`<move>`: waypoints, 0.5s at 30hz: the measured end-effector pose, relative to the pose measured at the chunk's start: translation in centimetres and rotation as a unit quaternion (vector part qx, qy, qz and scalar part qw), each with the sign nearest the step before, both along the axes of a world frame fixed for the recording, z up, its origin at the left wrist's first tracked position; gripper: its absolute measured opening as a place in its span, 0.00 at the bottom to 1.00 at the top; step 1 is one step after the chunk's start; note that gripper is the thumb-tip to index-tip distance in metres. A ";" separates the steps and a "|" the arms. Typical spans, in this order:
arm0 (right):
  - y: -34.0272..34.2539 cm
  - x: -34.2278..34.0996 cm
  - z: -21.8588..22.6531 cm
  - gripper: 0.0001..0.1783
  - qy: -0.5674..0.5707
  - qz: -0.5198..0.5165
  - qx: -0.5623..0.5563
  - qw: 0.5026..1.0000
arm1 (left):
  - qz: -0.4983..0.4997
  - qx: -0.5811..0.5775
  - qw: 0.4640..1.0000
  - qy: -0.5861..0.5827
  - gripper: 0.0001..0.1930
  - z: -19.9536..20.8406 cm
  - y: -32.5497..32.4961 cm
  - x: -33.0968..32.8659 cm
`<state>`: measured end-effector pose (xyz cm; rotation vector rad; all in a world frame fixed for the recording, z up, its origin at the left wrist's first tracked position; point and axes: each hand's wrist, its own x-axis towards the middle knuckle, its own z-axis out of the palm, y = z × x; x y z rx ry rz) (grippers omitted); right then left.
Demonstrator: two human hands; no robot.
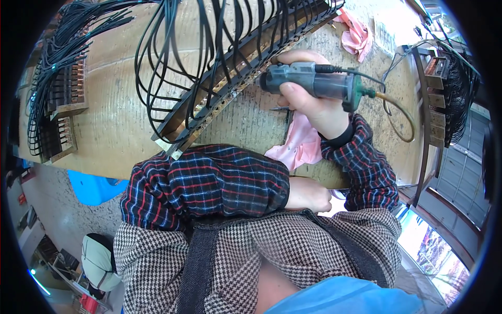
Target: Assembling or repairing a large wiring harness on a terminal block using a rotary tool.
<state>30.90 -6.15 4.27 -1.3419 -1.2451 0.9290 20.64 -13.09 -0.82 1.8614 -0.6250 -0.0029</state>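
the rack (235, 91) lies on the table (115, 115), left of cloths (298, 138)

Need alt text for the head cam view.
A person's right hand grips a dark cylindrical tool with a green end cap and hose beside a long rack of looped black cables on a worktable. The left hand is by the worktable's front edge, near a pink cloth.

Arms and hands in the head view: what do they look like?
The left hand and right hand look ungloved. Puffy dark plaid sleeves with red and pale lines come next, the right one ending in a black cuff. Further up are black-and-white houndstooth sleeves.
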 end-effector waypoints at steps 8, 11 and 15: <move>-0.2 -0.1 0.7 0.19 0.053 0.012 -0.080 0.995 | -0.005 -0.019 1.000 0.020 0.09 0.7 0.3 0.2; -0.1 -0.1 0.2 0.19 -0.006 0.014 -0.031 0.999 | -0.020 -0.057 0.997 0.036 0.09 0.4 0.4 0.3; -0.2 -0.8 0.8 0.19 0.068 0.016 -0.064 0.995 | -0.006 -0.045 0.998 0.043 0.11 0.7 1.1 -0.3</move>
